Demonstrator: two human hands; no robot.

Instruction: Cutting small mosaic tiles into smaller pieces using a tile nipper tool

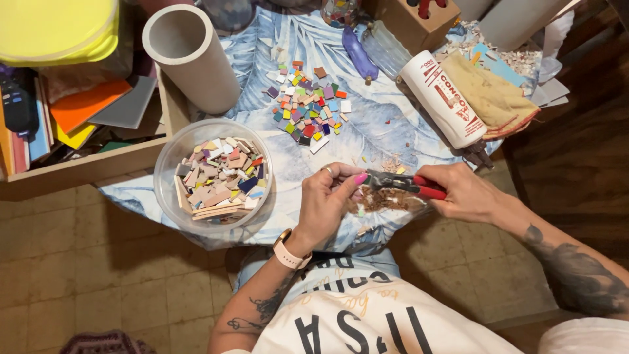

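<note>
Head view shows us seated at the near edge of a small table (386, 124) draped in a pale blue leaf-print cloth. Our right hand (466, 193) is closed around the red handles of a pair of tile nippers (401, 183), whose metal head points left; our left hand (327, 200) pinches a small tile piece (360, 193) between thumb and fingertips right at the jaws, so small that we cannot tell its colour or how deep it sits. Below the jaws lies a heap of brownish tile crumbs (386, 199). To cut well, we judge, we should keep the piece level, bite only a narrow margin, squeeze steadily, and hold our fingertips clear of the cutting wheels. Toward the near left edge stands a clear plastic bowl (213, 176) of larger tile strips, just beside our left hand. A spread of small coloured tiles (309, 105) lies at the table's middle, well apart from the cutting. A white glue tube (443, 99) lies toward the right edge, and a grey cardboard tube (191, 56) rests at the far left corner. Open cloth remains only in a thin band along the near edge, so our elbows work off the table.
</note>
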